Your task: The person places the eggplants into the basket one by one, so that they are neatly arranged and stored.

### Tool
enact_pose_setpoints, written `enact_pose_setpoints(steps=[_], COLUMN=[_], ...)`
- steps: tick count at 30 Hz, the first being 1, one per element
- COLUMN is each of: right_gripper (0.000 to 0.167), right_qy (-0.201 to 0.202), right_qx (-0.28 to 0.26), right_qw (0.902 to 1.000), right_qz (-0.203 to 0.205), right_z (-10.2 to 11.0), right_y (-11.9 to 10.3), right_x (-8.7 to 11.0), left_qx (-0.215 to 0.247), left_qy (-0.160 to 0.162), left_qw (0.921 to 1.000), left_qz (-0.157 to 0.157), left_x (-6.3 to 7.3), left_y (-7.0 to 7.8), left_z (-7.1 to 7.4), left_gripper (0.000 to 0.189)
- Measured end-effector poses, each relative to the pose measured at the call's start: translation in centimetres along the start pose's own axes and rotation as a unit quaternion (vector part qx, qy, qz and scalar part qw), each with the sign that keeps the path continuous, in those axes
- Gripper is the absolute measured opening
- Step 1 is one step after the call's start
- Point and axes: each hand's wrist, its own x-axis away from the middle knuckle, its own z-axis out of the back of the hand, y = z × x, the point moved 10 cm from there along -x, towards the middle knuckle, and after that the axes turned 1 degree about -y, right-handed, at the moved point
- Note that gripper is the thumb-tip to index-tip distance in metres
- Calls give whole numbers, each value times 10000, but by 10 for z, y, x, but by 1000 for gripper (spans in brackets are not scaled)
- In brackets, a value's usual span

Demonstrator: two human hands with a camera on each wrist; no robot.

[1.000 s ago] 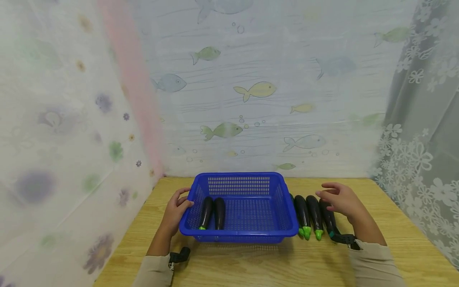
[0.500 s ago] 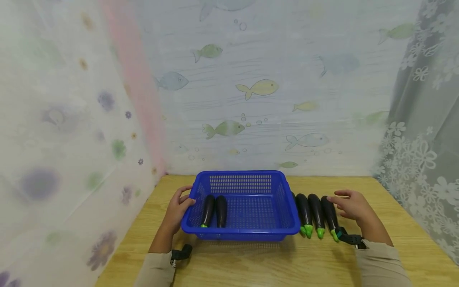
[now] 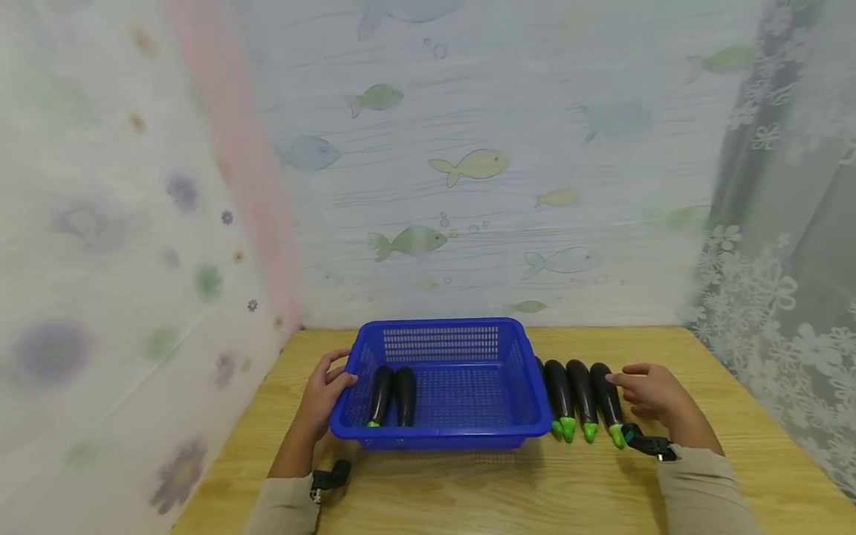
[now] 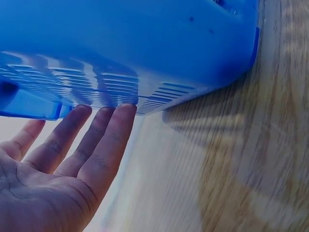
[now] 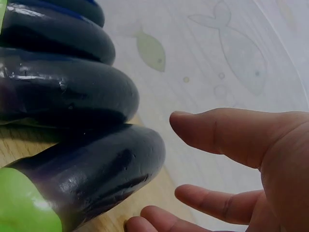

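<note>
The rightmost eggplant [image 3: 607, 401] is lying on the table [image 3: 428, 494], right of the basket [image 3: 441, 432], its green cap [image 3: 617, 437] pointing toward the person. The right hand [image 3: 658, 397] is hovering just beside the rounded end, fingers parted and holding nothing; the left hand [image 3: 325, 386] is resting straight fingers against the basket's side. The eggplant's skin is looking glossy, so it is probably going to feel slippery, firm and fairly light, yet bruise if squeezed. The thick body is likely offering the steadiest hold, with thumb and fingers on opposite sides.
</note>
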Motion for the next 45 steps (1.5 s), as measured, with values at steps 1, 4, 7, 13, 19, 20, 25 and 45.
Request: enact_pose_setpoints(steps=[1, 4, 7, 13, 19, 20, 25, 45], right_gripper=[89, 89, 89, 91, 87, 86, 80, 72], right_qy=[-1, -25, -82, -240, -208, -202, -192, -4], right_qx=[-21, -48, -39, -24, -16, 15, 137, 157], right_qw=[10000, 10000, 9999, 9996, 9997, 9998, 9997, 9999], right_qz=[-13, -45, -95, -114, -91, -90, -61, -24], right_z=[0, 0, -1, -7, -7, -8, -10, -3], right_y=[0, 1, 2, 4, 5, 5, 3, 2], right_x=[0, 0, -1, -2, -6, -6, -7, -6], left_qx=[-3, 6, 13, -17, -23, 6, 102, 97], left_qy=[-3, 28, 10, 12, 20, 16, 4, -7], left_qw=[10000, 10000, 10000, 10000, 10000, 10000, 9999, 10000], left_qz=[-5, 1, 10, 48, 24, 28, 49, 24], left_x=[0, -1, -1, 1, 1, 1, 2, 0], left_y=[0, 1, 1, 1, 1, 1, 1, 0], left_z=[-1, -1, -2, -2, -1, -1, -1, -1], left_gripper=[54, 54, 54, 54, 52, 52, 52, 52])
